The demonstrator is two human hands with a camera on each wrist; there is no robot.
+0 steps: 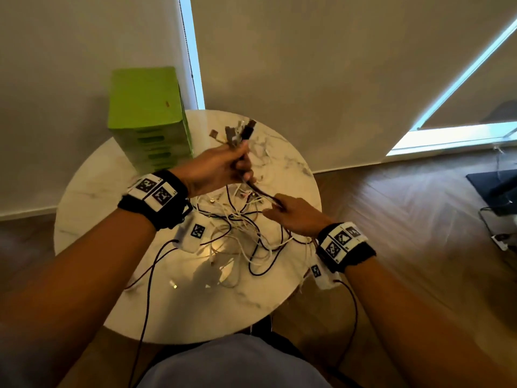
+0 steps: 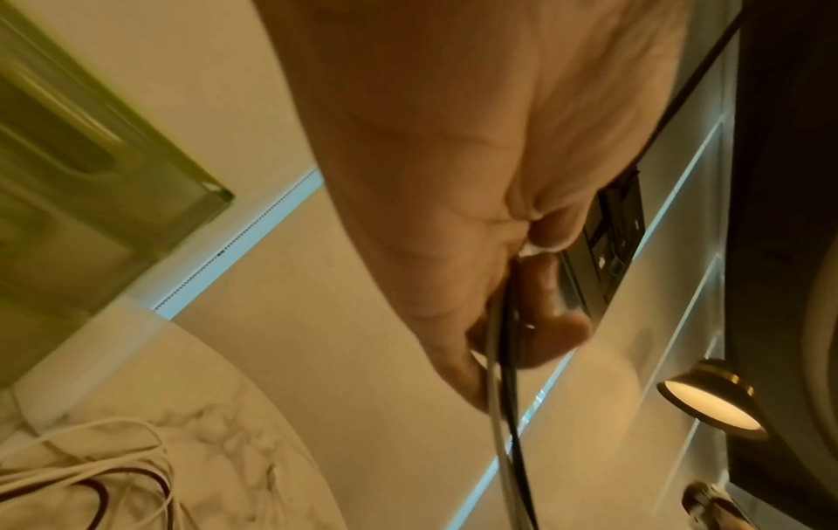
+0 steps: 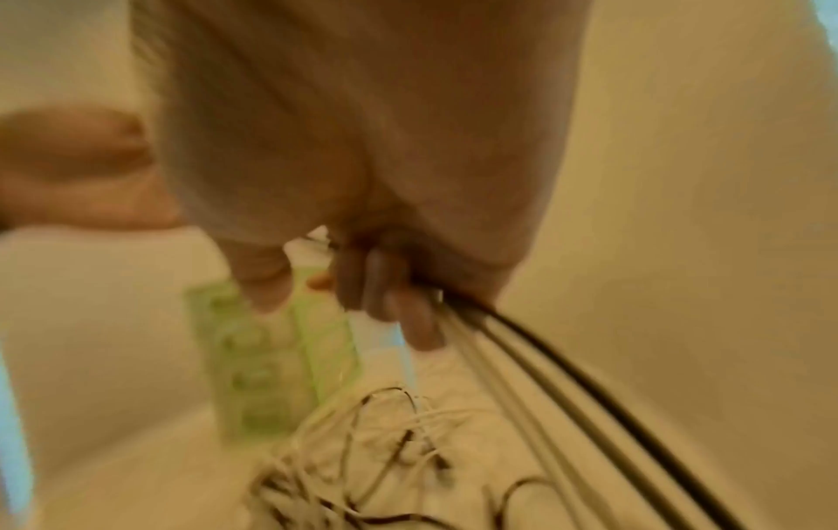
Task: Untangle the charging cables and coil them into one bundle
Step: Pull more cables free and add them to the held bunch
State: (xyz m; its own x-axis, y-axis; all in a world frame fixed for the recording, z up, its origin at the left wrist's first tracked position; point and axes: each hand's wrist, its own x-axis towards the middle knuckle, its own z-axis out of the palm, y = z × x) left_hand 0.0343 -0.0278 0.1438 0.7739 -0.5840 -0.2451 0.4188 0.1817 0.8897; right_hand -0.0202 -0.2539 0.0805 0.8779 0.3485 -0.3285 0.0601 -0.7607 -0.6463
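Left hand (image 1: 218,166) grips gathered plug ends (image 1: 240,133); right hand (image 1: 291,214) pinches strands below. Most cables (image 1: 240,236) lie tangled on table (image 1: 92,191). Coiling not begun.

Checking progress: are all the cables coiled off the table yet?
No: a loose tangle of white and dark cables lies on the round marble table.

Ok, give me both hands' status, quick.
Left hand: grips the gathered plug ends of the cables.
Right hand: pinches cable strands running from the left hand.
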